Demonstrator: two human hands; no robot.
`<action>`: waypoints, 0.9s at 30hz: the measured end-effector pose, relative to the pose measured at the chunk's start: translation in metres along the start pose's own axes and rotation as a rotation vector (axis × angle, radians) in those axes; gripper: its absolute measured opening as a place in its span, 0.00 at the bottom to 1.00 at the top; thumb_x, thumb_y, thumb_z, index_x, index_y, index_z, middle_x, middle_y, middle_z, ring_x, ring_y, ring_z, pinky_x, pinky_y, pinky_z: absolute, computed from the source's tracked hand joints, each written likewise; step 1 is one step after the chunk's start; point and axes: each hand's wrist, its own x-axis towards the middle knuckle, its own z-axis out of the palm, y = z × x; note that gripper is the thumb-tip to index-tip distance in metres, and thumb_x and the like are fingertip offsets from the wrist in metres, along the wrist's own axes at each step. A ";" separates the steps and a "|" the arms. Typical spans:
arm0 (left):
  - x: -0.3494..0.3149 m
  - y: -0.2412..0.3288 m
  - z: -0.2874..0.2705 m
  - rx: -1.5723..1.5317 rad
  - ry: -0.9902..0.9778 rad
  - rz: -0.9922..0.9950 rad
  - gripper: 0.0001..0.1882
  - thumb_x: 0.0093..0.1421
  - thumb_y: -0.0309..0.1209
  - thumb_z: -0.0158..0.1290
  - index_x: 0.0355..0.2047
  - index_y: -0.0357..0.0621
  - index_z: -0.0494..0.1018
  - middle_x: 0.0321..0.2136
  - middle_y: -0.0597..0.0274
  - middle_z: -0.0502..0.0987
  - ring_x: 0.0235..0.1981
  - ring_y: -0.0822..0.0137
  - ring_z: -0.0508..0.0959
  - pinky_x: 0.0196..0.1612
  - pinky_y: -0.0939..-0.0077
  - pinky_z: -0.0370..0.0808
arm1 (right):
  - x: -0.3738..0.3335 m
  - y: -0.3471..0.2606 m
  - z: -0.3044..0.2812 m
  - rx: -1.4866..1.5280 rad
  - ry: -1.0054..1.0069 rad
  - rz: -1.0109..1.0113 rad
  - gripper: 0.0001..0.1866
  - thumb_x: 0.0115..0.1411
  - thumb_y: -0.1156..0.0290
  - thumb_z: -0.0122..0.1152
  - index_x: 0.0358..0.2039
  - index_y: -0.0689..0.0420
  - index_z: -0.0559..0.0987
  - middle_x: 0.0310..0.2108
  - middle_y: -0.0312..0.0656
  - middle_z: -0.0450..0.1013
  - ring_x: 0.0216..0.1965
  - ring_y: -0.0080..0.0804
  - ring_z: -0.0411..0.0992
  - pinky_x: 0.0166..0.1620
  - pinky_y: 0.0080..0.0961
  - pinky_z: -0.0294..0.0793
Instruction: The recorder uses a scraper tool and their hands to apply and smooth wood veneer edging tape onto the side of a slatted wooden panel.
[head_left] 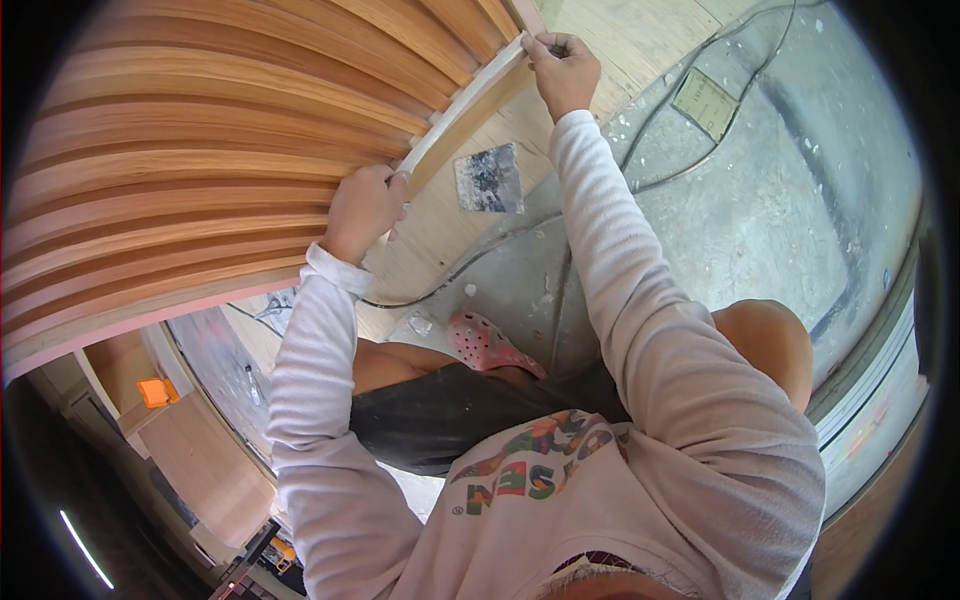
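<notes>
While my left hand [368, 212] and right hand [563, 72] pinch a pale strip [466, 102] along the right edge of the slatted panel [235, 140], uneven pull between hands could, I judge, skew it.

Site: woodworking workshop or interior fit-out job; cannot tell which. Evidence: grey floor [740, 220] spattered white; dark cable [680, 175] trailing across it; slatted wood panel [220, 150] alongside pale plywood sheet [430, 240]; smeared square plate [489, 180] near the plywood's floor-side edge; bare-wood cabinet [195, 465] beyond the panel's near edge.
</notes>
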 end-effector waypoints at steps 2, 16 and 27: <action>0.001 0.001 0.001 -0.009 -0.004 -0.014 0.16 0.59 0.36 0.45 0.29 0.34 0.74 0.15 0.54 0.76 0.09 0.66 0.73 0.17 0.73 0.70 | 0.000 0.004 0.000 0.042 0.008 -0.021 0.09 0.44 0.70 0.67 0.25 0.60 0.79 0.23 0.41 0.76 0.25 0.27 0.74 0.33 0.22 0.73; 0.003 0.001 0.001 -0.008 -0.003 -0.004 0.17 0.58 0.36 0.45 0.25 0.33 0.73 0.15 0.54 0.75 0.11 0.64 0.75 0.21 0.72 0.72 | -0.023 -0.002 0.003 -0.208 0.001 -0.326 0.11 0.49 0.70 0.61 0.34 0.59 0.79 0.24 0.40 0.74 0.24 0.27 0.71 0.31 0.22 0.71; 0.008 -0.011 -0.013 -0.180 -0.095 -0.025 0.15 0.58 0.34 0.48 0.31 0.31 0.73 0.17 0.53 0.75 0.10 0.66 0.74 0.16 0.74 0.70 | -0.097 0.017 -0.035 -0.643 -0.637 -0.085 0.31 0.39 0.64 0.68 0.46 0.56 0.71 0.36 0.45 0.71 0.40 0.40 0.69 0.44 0.32 0.70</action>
